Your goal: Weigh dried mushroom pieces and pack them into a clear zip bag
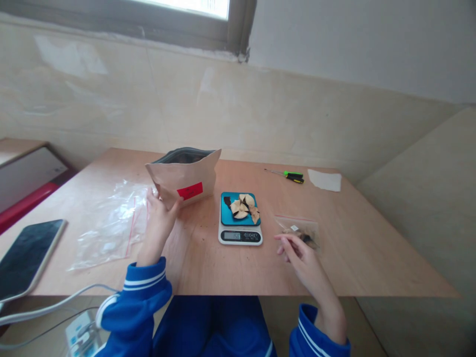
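Note:
My left hand (158, 223) grips the lower left corner of a kraft paper pouch (197, 178), thumb in front and fingers at its side. The pouch stands upright with its top gaping and a red label on its front. My right hand (297, 250) hovers by a small clear zip bag (314, 230) with dark and tan pieces in it. Its fingers are loosely bent and nothing shows between them. Between my hands stands a white kitchen scale (222, 233) with a blue platform. Pale, dark-edged dried slices (243, 206) lie on it; the display is too blurred to read surely.
Clear plastic zip bags (107, 230) lie flat at the left, with a phone (29, 258) beyond them. Green-and-black-handled screwdrivers (292, 176) and a white paper scrap (325, 180) lie at the back right. White cables (55, 305) cross a power strip (84, 332) below the table's front edge.

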